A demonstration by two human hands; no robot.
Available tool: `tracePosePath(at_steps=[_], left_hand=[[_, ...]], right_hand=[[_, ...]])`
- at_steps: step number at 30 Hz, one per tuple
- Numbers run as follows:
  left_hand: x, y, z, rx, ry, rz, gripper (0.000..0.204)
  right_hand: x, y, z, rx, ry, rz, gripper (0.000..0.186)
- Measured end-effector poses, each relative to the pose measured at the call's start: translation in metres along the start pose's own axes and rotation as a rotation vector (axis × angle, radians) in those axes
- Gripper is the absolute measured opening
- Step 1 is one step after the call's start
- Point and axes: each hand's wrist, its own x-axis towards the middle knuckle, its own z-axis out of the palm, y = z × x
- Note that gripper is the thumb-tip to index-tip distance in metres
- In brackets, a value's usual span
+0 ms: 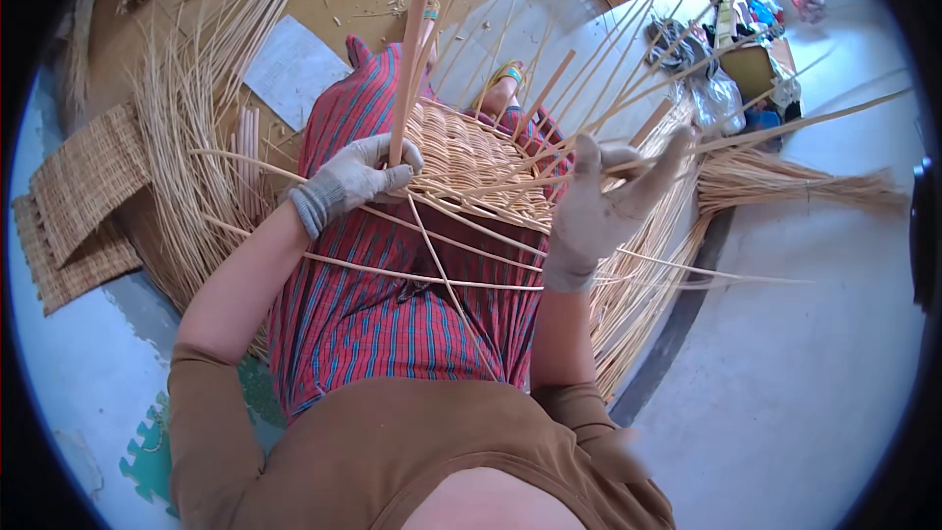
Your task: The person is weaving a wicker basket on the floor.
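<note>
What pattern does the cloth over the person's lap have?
The cloth is red with blue and dark stripes, seen best in the head view.

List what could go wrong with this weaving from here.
1. Loose strands cross the striped cloth over the lap; they might tangle or snag.
2. Long reeds fan out beside the right hand, whose fingers are spread; one could catch on its glove.
3. The left hand is at one corner of the woven piece, so the opposite side may tilt.
</note>
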Motion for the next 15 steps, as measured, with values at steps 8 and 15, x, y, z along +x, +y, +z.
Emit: tracePosePath(at_steps=[8, 15], left_hand=[[0.003, -0.003, 0.001, 0.113, 0.04, 0.002, 0.012], [-0.007, 0.0, 0.026, 0.205, 0.208, 0.131, 0.018]], right_hand=[[-0.047, 0.062, 0.043, 0.88, -0.012, 0.461, 0.043], [-0.044, 0.071, -0.001, 0.891, -0.135, 0.756, 0.041]])
